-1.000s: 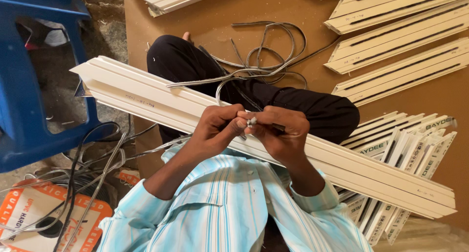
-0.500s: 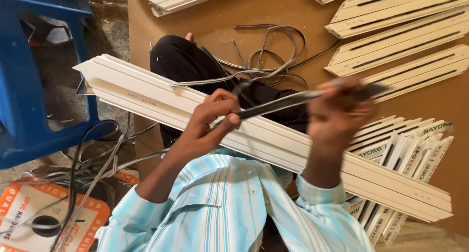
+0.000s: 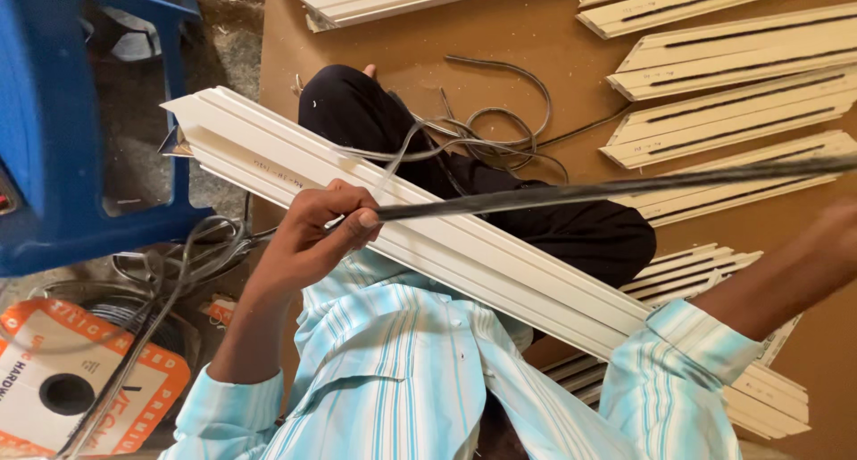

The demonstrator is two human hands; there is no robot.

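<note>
Landmark for all positions: the long white trunking length [image 3: 464,246] lying diagonally across the person's lap.

Nearest the camera, on the near side of the trunking, the left hand [image 3: 317,232] rests against its upper face, fingers curled and thumb pressed down, pinching one end of a dark cable [image 3: 607,190]. From that pinch the cable runs taut and nearly level across and above the trunking, out toward the frame's right edge. The right hand [image 3: 844,237] sits at that edge, past the trunking's lower end, blurred and partly cut off; whether it is closed on the cable cannot be told.

Beside the trunking's upper end, toward the frame's bottom left, lies an orange and white wire reel [image 3: 80,380] with loose grey wire over it. A blue plastic stool [image 3: 62,130] stands beyond that.

Beyond the trunking, on the brown board [image 3: 536,41], lie a tangle of grey wires [image 3: 482,130] and several shorter white trunking pieces [image 3: 732,94].
</note>
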